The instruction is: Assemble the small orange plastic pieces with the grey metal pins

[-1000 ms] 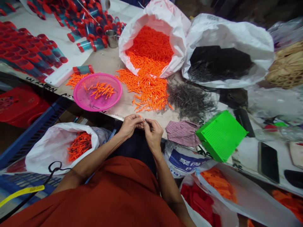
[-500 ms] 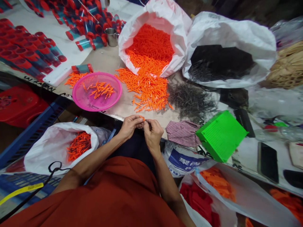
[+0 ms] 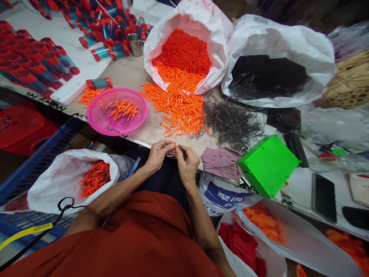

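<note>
Fingertips of my left hand (image 3: 158,154) pinch a small orange plastic piece (image 3: 173,144) at the table's front edge. My right hand (image 3: 188,163) is closed beside it, thumb and forefinger meeting the same piece; whether it also holds a dark part is too small to tell. Just beyond my hands lies a heap of loose orange plastic pieces (image 3: 184,111), spilling from a white sack (image 3: 220,29). To its right spreads a pile of thin dark pieces (image 3: 233,123). A pink basket (image 3: 93,120) with some orange pieces in it stands to the left.
A second white sack (image 3: 317,46) holds black pieces. On the right are a checked cloth (image 3: 221,162), a green basket (image 3: 269,165) and a phone (image 3: 324,197). Red-capped tubes (image 3: 37,57) fill the back left. Below the table, an open white bag (image 3: 54,184) contains orange-and-dark pieces.
My hands stay together at the table edge, with only a slight shift of the fingers around the orange piece. The whole view has moved very slightly.
</note>
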`<state>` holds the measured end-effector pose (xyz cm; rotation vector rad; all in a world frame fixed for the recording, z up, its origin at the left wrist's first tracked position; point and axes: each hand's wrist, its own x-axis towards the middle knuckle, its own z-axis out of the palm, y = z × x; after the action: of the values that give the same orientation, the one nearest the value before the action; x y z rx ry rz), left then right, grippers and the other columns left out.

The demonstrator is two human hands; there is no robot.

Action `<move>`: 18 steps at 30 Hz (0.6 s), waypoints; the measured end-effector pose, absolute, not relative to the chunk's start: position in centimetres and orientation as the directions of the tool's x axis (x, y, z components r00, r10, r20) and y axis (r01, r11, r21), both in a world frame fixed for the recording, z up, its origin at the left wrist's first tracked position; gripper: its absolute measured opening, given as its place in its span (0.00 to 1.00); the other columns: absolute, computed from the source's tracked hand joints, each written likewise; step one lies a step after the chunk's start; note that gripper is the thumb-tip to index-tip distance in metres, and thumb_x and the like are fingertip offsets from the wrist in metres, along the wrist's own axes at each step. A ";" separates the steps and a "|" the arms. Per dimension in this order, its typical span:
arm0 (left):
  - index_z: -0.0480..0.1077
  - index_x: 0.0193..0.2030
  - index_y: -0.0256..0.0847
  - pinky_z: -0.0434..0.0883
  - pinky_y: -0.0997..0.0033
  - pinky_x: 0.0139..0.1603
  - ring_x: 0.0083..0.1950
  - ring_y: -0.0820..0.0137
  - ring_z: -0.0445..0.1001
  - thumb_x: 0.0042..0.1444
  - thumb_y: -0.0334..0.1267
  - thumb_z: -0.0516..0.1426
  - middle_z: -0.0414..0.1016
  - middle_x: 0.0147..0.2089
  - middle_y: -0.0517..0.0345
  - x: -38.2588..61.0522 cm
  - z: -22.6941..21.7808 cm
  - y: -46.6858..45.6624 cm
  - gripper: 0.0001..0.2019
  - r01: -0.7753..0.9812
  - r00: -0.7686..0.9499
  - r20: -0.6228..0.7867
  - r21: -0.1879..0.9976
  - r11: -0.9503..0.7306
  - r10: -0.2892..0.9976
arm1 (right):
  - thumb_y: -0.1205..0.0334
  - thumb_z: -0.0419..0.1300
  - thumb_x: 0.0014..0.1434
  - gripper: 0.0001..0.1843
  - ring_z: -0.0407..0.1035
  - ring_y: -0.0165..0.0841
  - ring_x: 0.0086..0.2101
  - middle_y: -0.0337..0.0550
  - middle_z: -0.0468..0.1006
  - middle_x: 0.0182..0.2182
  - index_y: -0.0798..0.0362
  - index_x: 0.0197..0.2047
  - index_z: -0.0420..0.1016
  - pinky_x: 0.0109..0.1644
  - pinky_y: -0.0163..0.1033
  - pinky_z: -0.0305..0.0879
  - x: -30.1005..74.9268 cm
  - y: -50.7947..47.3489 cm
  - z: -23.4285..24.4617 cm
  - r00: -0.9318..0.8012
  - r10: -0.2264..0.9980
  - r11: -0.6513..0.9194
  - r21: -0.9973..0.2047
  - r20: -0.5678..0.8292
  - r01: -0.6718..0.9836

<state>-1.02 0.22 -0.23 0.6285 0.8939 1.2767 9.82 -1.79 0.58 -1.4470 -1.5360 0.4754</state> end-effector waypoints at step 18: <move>0.72 0.27 0.36 0.68 0.77 0.29 0.24 0.79 0.69 0.41 0.39 0.64 0.71 0.22 0.63 -1.0 0.0 0.2 0.09 -0.527 0.017 -0.200 0.831 0.179 0.980 | 0.65 0.52 0.60 0.09 0.63 0.34 0.32 0.43 0.71 0.26 0.52 0.31 0.72 0.38 0.41 0.61 8.9 -1.6 -0.4 0.110 0.838 0.311 -0.633 0.535 0.709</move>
<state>-0.96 0.22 -0.04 0.6406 0.9091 1.3040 8.92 -1.61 -0.41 -1.4318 -1.6304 0.1700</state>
